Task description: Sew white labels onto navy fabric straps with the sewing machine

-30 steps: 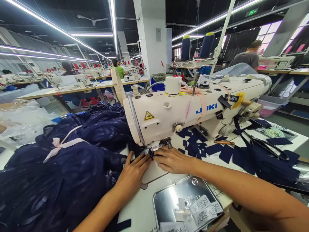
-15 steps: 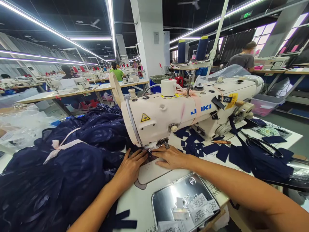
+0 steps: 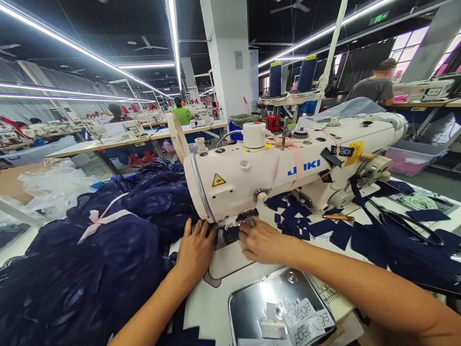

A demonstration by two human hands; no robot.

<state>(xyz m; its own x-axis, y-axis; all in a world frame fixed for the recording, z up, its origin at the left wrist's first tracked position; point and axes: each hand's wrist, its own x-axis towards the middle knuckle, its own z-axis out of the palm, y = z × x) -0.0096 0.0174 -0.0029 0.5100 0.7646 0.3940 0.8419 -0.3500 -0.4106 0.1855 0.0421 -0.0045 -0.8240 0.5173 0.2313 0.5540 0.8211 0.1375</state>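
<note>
A white sewing machine stands before me, and a small navy fabric piece lies under its needle area. My left hand rests left of the needle, fingers apart and stretched forward; their tips are partly hidden by the machine head. On the other side, my right hand has its fingers bent and drawn together at the fabric's right edge. What lies under those fingertips is mostly hidden. Beside my left arm spreads a large heap of sheer navy fabric, with a pale pink ribbon on it.
Right of the machine lie navy scraps, a wooden-handled tool and black-handled scissors. A metal plate bearing printed white labels sits in front. Thread cones stand behind. Other people work further back.
My hands have moved apart at the needle, leaving more of the navy piece showing between them. My right fingers, flatter before, are now more bent. The view has shifted slightly.
</note>
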